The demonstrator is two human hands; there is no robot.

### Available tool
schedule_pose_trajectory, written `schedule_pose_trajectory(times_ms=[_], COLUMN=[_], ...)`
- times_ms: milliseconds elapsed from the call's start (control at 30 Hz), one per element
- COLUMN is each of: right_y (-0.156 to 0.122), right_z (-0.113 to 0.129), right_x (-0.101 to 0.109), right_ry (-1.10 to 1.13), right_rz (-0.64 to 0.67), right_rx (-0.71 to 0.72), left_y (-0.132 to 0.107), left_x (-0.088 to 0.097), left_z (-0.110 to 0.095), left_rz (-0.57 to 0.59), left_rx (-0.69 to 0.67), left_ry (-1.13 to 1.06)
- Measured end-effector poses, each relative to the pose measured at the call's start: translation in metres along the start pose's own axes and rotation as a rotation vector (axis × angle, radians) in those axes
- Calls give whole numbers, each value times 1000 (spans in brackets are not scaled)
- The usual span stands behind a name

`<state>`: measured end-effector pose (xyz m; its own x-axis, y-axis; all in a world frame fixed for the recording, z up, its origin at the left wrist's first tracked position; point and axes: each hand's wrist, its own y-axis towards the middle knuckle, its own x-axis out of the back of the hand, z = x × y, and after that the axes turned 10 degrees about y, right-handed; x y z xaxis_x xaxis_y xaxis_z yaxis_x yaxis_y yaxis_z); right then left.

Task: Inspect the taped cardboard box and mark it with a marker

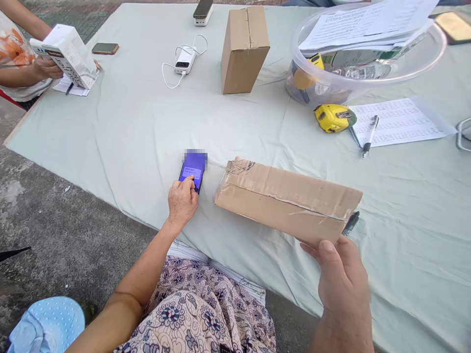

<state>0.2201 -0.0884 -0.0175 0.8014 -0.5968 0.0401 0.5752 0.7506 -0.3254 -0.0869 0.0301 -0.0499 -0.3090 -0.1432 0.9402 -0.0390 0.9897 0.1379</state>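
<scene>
My left hand has its fingers mostly curled, with one fingertip touching the lit purple screen of a smartphone that lies on the table. Part of that screen is pixelated. At the near right, my right hand grips the end of a long brown cardboard box, thumb on the near side and the other fingers partly hidden beneath and behind it. The box sits slanted, with clear tape along its seam. A dark, pen-like object sticks out beyond the box beside my right fingers; whether they hold it I cannot tell.
A pale cloth covers the table. Beyond stand a taller cardboard box and a power bank with its cable. To the right are a plastic tub, tape measure and pen on papers. Another person's hand holds a white carton.
</scene>
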Motion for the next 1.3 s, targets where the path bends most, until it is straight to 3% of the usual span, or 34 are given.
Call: schedule_pose_trajectory(times_ms=[200,367,567,700,867,1300], right_y=[3,3,3,1,-1,-6], right_z=[-6,-8,-7,-5,-3,-4], right_x=[5,6,4,3,4,13], right_ry=[-21,-26,-40,-43,-53,-102], right_rz=[17,20,17,20,39,10], right_rx=[30,36,36,25,31,55], left_y=[4,2,-18,-32,-37,-53], left_x=[-6,0,13,19,26,22], left_z=[2,0,-22,-42,-58,-62], left_rz=[-33,-128,-227,-217,-152,-159], left_rx=[-19,-38,-103,-153,-121,-142], left_ry=[-28,-108,-262,-434,-606,-622])
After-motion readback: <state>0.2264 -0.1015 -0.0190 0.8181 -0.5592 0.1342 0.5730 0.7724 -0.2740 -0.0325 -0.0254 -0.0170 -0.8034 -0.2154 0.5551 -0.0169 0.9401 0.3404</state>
